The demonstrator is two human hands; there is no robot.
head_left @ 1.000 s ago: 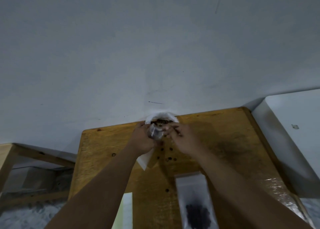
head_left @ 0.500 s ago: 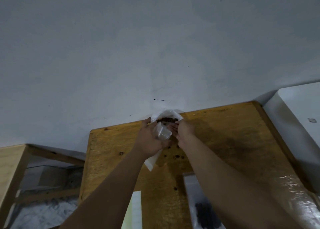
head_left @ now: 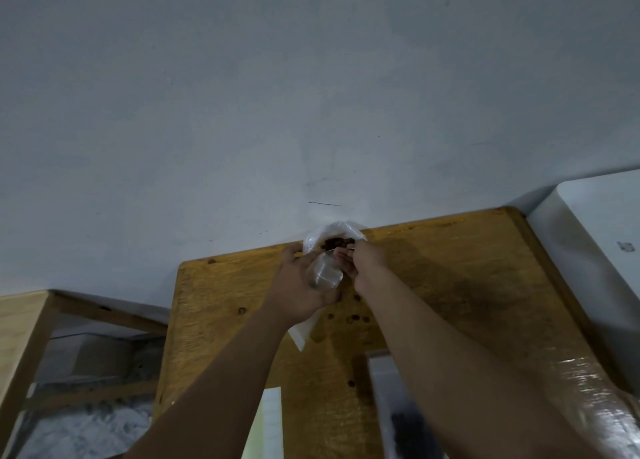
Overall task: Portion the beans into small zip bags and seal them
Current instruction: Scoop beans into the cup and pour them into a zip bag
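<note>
**Head view: beans [head_left: 337, 242] reached for at the table's far edge**

Over the last second the right hand [head_left: 369, 261] was brought a little further forward, up to the open mouth of the supply bag [head_left: 317, 238], which was propped at the far edge of the table [head_left: 467, 285] against the wall [head_left: 311, 112]. Its fingers were curled at the mouth; whether beans were pinched could not be told. The small zip bag [head_left: 323, 275] was gripped in the left hand [head_left: 301, 292], just beneath that mouth, and appeared nearly empty. A portion was therefore judged to be only starting, with sealing not yet done.

A filled zip bag [head_left: 388, 389] was laid near the near edge, partly hidden under the right forearm. Loose beans [head_left: 355, 317] were scattered mid-table. Open room was left toward the right edge, which was bounded by a white appliance [head_left: 588, 243]; none was left beyond the far edge.
</note>
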